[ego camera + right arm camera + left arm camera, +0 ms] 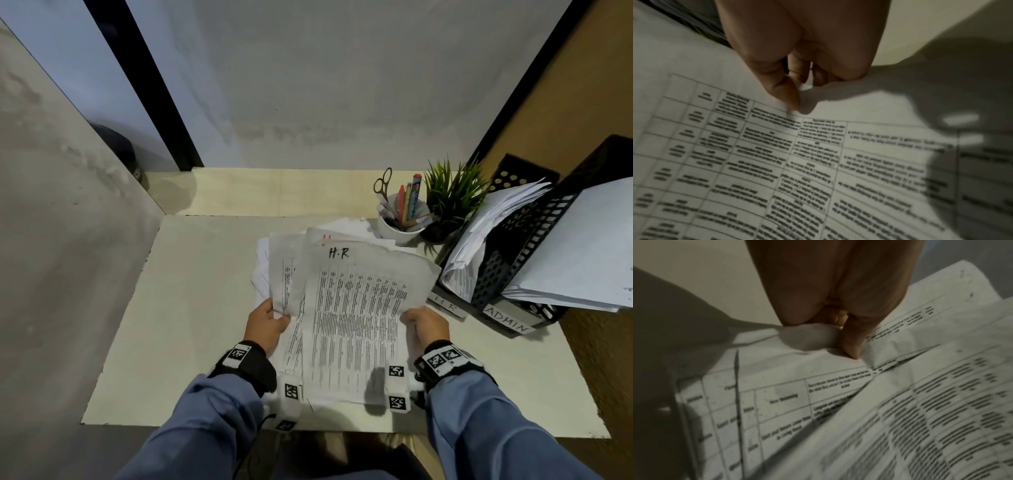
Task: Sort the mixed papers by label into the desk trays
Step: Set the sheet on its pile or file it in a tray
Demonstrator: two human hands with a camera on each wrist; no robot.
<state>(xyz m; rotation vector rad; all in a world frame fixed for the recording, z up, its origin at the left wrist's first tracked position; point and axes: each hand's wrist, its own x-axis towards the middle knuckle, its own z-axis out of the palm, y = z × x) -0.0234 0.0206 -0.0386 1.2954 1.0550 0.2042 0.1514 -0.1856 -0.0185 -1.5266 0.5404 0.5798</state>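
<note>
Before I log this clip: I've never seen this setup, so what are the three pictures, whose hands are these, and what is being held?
No machine here: a person in blue sleeves works at a desk, wearing three cameras. The wide picture comes from the head, looking down at both hands. The two close, blurry pictures come from cameras strapped to each wrist, looking along the fingers.

The right hand pinches the edge of a printed sheet marked H.R. The left hand grips another printed sheet beside it. More loose papers lie underneath.

At the right stand black trays: one labelled H R, one labelled ADMIN, both already holding paper. Behind are a white cup of pens and scissors and a small potted plant.
</note>
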